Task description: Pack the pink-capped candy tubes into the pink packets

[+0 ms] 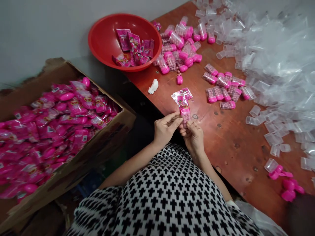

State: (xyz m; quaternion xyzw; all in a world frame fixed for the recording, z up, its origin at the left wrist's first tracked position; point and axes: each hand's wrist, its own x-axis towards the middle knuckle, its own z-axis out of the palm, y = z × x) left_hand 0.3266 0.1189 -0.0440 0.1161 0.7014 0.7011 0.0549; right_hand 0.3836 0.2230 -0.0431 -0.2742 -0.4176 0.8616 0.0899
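My left hand [165, 126] and my right hand [193, 133] meet over the near edge of the brown table [228, 137]. Together they pinch a small clear candy tube [185, 115] with a pink cap, full of pink balls. A shiny pink printed wrapper [182, 97] sticks up from the tube, partly pulled over it. Both hands have their fingers closed on the tube and wrapper.
A red bowl [105, 39] at the back holds several pink wrappers. Filled pink tubes [180, 46] lie in piles behind and to the right. Empty clear tubes [275, 75] heap on the right. A cardboard box [98, 150] of wrapped packs stands left. Loose pink caps [286, 186] lie near right.
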